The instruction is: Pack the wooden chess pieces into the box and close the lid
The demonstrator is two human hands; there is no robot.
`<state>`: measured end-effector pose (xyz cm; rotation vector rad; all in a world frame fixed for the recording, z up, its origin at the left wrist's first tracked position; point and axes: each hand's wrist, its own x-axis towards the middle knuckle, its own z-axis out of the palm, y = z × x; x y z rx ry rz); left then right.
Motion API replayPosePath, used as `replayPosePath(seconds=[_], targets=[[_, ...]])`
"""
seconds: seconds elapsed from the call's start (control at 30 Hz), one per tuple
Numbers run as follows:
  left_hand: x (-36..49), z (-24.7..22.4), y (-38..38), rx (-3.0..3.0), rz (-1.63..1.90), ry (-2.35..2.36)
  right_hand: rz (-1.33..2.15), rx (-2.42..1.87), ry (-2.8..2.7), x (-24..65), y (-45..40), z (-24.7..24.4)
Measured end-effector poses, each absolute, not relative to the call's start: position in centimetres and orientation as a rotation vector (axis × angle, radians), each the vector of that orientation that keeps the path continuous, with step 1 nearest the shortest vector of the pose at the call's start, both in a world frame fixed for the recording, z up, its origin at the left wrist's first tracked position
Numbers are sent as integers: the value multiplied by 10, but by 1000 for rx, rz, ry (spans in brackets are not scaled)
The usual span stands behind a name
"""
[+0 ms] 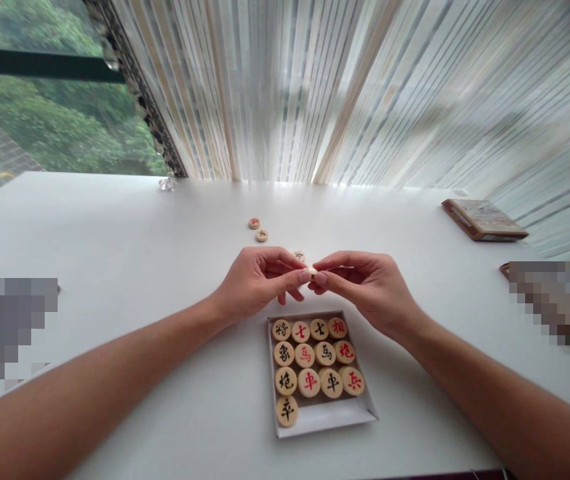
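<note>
1. A person's left hand (252,283) and right hand (375,288) meet above a white table (129,247), thumbs and fingertips of both pinching one small pale disc (312,272) between them.
2. The disc is just beyond an open box (335,419) of round wooden pieces (309,383) with red or black characters: three rows of four, then one at the nearest row's left end.
3. Farther back lie three loose discs (262,235), one near the fingertips.

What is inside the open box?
The open box shows thirteen round pieces from above: three rows of four, then one piece alone at the near left corner. What lies directly beneath them is covered.
</note>
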<state>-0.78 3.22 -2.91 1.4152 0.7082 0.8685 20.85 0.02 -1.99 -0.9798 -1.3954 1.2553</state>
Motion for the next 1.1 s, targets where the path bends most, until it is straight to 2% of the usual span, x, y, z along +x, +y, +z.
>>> replayPosePath(seconds=[1.1], targets=[[-9,-28,36,1271,852,630,1396,-917,-1280,208,3,-27]])
